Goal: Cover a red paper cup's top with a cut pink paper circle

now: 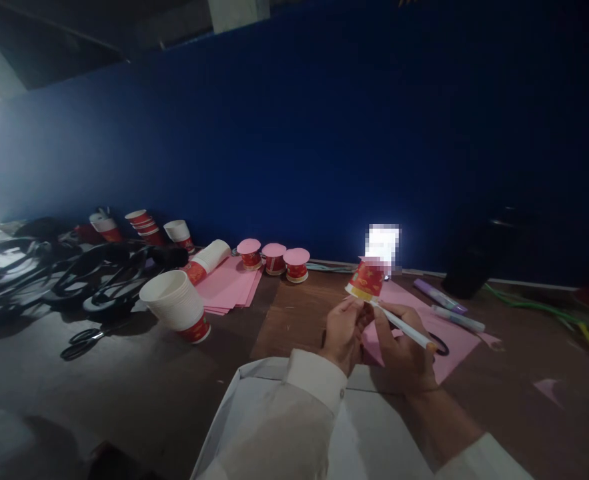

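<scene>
My right hand (407,350) grips a white marker (407,325) with an orange end, its tip pointing up and left. Close beside it, my left hand (343,333) is closed with bent fingers; what they pinch, if anything, is hidden. Just beyond the fingertips is an upside-down red paper cup (367,279) with a yellow band near its rim. Whether the left hand touches this cup I cannot tell. Pink paper (454,350) lies beneath and around the right hand, with the dark loop of a scissors handle (439,345) on it.
Several red cups topped with pink discs (296,257) line the back. Stacked paper cups (174,303), pink sheets (229,283) and scissors (81,343) are left. A bright screen (381,243) glows behind the cup. A purple marker (439,295) and dark bottle (474,257) are right.
</scene>
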Available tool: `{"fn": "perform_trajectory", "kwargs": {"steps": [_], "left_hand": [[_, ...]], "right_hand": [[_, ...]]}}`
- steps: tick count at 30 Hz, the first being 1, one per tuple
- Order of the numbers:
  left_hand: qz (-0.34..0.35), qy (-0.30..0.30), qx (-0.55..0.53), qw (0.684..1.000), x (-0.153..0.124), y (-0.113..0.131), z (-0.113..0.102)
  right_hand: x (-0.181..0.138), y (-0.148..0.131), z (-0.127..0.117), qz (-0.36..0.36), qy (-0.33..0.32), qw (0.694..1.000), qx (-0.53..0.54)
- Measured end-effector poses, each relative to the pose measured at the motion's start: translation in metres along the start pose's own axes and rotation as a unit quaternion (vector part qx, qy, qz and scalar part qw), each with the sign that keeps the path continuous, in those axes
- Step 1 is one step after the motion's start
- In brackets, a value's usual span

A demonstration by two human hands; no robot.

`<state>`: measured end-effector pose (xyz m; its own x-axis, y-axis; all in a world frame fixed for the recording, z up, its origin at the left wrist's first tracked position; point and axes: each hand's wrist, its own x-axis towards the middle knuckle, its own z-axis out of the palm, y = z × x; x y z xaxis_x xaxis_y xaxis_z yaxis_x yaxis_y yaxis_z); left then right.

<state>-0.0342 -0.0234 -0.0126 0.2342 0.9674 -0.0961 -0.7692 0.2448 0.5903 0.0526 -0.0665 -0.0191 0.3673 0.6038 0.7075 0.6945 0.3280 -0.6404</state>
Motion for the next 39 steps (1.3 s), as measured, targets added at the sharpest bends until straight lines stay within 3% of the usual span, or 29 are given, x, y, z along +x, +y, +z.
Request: {"fn": "perform_trajectory", "kwargs": {"steps": [25, 39], "left_hand": [[-0.008, 0.0, -0.002, 1.0, 0.0035, -0.0033, -0.0026], [0.003, -0.018, 0.007, 1.0, 0.0025, -0.0054, 0.0028]], "right_hand": [[0.0033, 0.0012, -0.0002, -0.011, 0.019, 1.0, -0.002], [0.0056, 0.0011, -0.0001, -0.087, 0.005, 0.996, -0.011]]}}
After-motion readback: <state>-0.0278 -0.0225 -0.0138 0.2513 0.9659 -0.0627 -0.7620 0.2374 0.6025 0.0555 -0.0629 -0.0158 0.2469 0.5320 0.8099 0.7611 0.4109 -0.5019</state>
